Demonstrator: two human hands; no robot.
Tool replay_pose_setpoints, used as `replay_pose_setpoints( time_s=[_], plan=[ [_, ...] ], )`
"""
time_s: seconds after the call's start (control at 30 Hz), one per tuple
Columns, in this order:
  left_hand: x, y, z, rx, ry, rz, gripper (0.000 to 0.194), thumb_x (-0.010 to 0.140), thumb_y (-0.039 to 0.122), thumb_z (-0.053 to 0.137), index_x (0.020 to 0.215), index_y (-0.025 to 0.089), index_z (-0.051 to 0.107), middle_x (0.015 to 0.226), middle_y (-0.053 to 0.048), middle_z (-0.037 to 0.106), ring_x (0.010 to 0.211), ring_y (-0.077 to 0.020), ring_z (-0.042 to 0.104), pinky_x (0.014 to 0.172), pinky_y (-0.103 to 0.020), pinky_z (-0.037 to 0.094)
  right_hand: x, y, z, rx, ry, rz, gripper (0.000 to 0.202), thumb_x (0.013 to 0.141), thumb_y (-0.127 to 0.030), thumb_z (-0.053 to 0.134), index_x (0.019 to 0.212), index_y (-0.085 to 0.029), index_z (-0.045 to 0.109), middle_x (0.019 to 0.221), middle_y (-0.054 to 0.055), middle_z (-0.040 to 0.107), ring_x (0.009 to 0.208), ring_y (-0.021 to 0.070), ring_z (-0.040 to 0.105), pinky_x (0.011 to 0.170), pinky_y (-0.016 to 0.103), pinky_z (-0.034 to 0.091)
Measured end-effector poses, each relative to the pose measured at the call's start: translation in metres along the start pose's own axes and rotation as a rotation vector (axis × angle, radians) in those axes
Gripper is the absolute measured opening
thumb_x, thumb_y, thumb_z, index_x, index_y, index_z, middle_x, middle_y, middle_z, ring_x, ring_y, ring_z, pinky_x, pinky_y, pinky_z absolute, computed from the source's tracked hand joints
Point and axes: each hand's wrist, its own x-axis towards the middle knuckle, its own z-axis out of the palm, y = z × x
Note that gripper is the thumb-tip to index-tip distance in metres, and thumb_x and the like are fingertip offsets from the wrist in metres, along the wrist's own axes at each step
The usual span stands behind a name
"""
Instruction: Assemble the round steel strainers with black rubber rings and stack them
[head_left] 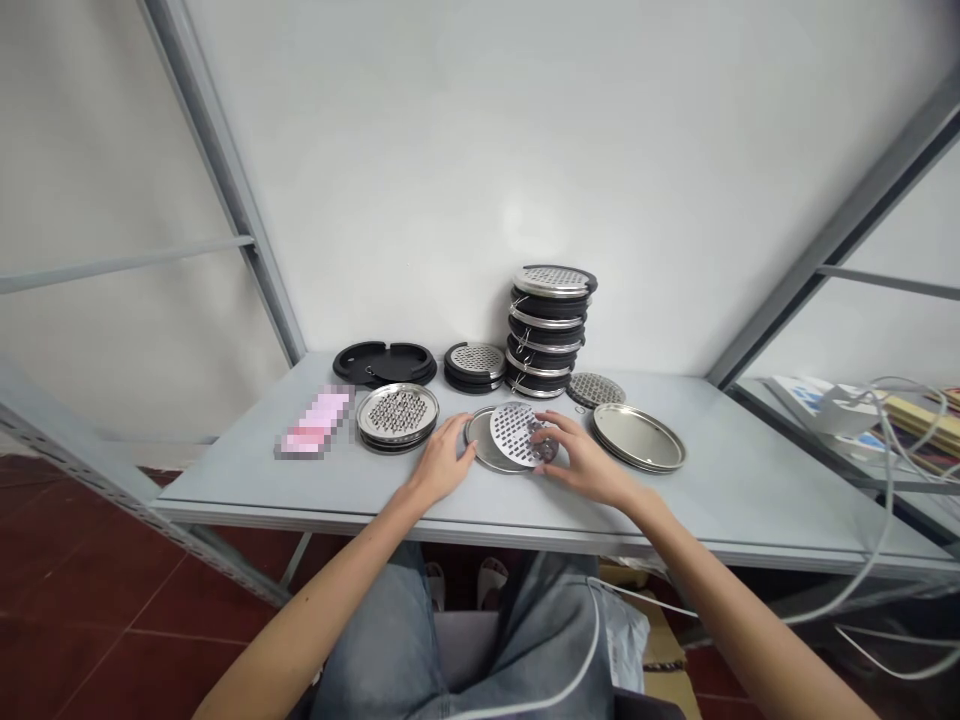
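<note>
A shallow round metal tray [484, 455] lies on the table in front of me. My left hand [444, 455] is at its left rim, thumb and fingers closed on the edge. In my right hand [581, 460] is a round grater plate [514, 435] with rows of slots, gripped by its right side. The plate is tilted over the tray and covers much of it. Left of my left hand sits a stack of metal grater discs [397, 412]. Just right of my right hand is a stack of plain round metal trays [637, 437].
Behind stand a tall stack of black-rimmed graters [550, 330], a shorter stack [475, 362] and black round holders [384, 362]. Another grater plate [596, 388] lies at back right. A blurred pink object [313, 422] is at left. Metal shelf posts [225, 180] flank the table [772, 480].
</note>
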Motion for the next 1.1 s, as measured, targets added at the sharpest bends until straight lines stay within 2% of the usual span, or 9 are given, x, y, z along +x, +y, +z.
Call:
replay_pose_setpoints(
  time_s=[0.13,0.33,0.5,0.6,0.73,0.87,1.1],
  plan=[
    [0.001,-0.003,0.000,0.001,-0.054,-0.025,0.047,0.082,0.013,0.060,0.128,0.016,0.051,0.126,-0.012,0.061,0.117,-0.0246,0.058,0.103,-0.042,0.045,0.005,0.004,0.002,0.040,-0.047,0.044,0.034,0.074,-0.028,0.072,0.106,-0.019,0.064,0.136,0.016,0.051,0.130,0.0317,0.045,0.109,0.051,0.035],
    [0.001,-0.005,0.001,-0.024,-0.112,0.032,0.034,0.085,0.010,0.053,0.116,0.019,0.063,0.118,-0.008,0.067,0.111,-0.0224,0.062,0.100,-0.040,0.048,0.013,0.005,0.006,0.056,-0.084,0.075,0.034,0.074,-0.027,0.073,0.107,-0.020,0.067,0.136,0.015,0.051,0.127,0.0314,0.049,0.107,0.049,0.038],
    [0.000,-0.004,0.003,0.029,-0.136,0.068,0.030,0.085,0.010,0.051,0.105,0.020,0.071,0.119,-0.008,0.067,0.116,-0.0228,0.059,0.103,-0.042,0.046,0.013,0.005,0.010,0.032,-0.126,0.038,0.034,0.078,-0.029,0.068,0.111,-0.021,0.069,0.135,0.015,0.054,0.127,0.0329,0.050,0.105,0.049,0.041],
    [-0.001,-0.003,0.003,0.075,-0.149,0.094,0.027,0.084,0.019,0.060,0.108,0.021,0.071,0.121,-0.009,0.066,0.119,-0.0252,0.055,0.105,-0.044,0.044,0.010,0.008,0.017,0.044,-0.088,0.013,0.028,0.083,-0.029,0.063,0.109,-0.022,0.070,0.132,0.013,0.057,0.124,0.0309,0.053,0.105,0.048,0.042],
    [-0.002,-0.003,0.003,0.083,-0.157,0.094,0.033,0.080,0.029,0.068,0.112,0.021,0.069,0.122,-0.009,0.065,0.119,-0.0267,0.055,0.105,-0.045,0.044,0.010,0.010,0.026,0.053,-0.026,0.019,0.023,0.085,-0.025,0.060,0.105,-0.022,0.071,0.129,0.012,0.060,0.127,0.0306,0.050,0.106,0.051,0.040],
    [-0.003,-0.001,0.002,0.071,-0.165,0.090,0.031,0.080,0.030,0.068,0.110,0.020,0.070,0.122,-0.010,0.065,0.120,-0.0265,0.054,0.105,-0.044,0.044,0.014,0.010,0.030,0.060,-0.037,0.047,0.024,0.086,-0.021,0.057,0.104,-0.021,0.072,0.130,0.014,0.059,0.130,0.0316,0.046,0.108,0.053,0.036],
    [-0.002,0.003,0.000,0.074,-0.181,0.072,0.025,0.081,0.029,0.067,0.103,0.019,0.071,0.118,-0.010,0.064,0.118,-0.0266,0.055,0.104,-0.043,0.044,0.020,0.012,0.037,0.132,0.002,0.080,0.022,0.082,-0.013,0.057,0.098,-0.018,0.071,0.129,0.014,0.059,0.125,0.0288,0.052,0.108,0.050,0.037]
  ],
)
